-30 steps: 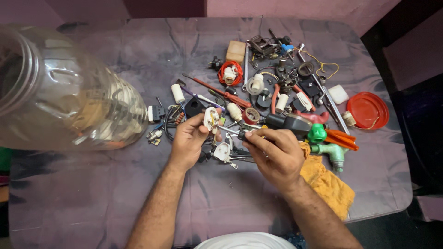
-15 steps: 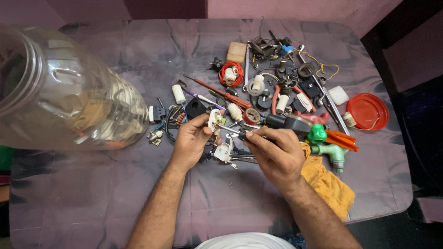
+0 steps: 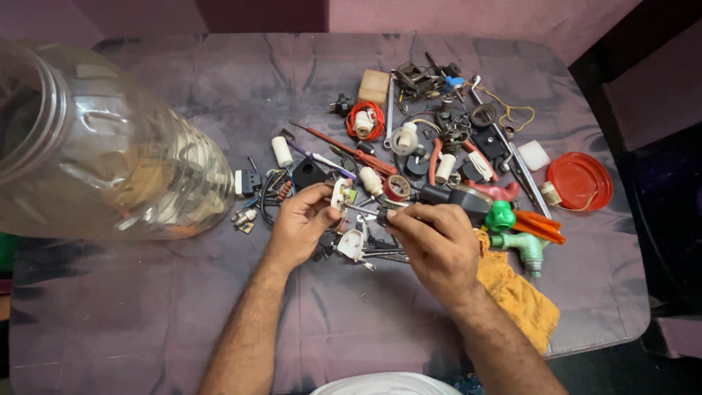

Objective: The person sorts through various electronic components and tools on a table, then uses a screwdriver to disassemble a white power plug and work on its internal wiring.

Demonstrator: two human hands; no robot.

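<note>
A red lid [image 3: 580, 181] lies at three o'clock, a green tap [image 3: 521, 242] beside a mustard-yellow cloth [image 3: 515, 292]. The tablecloth [image 3: 146, 307] is mottled purple-grey; the big jar [image 3: 95, 146] at nine o'clock is clear.

A single view is supplied, taken from a camera worn on the head and directed steeply downward and forward at a table [image 3: 131, 322] covered with a purplish cloth. The wearer's forearms enter from the near edge; the left hand [image 3: 303, 223] and right hand [image 3: 431, 241] are seen near the centre, at arm's length. The table is shown almost whole, its far edge near the top of the frame against a wall. At the left, a large clear plastic jar [image 3: 102, 146] lies close to the lens and appears enlarged. No second view is provided, so no overlap is shown.
</note>
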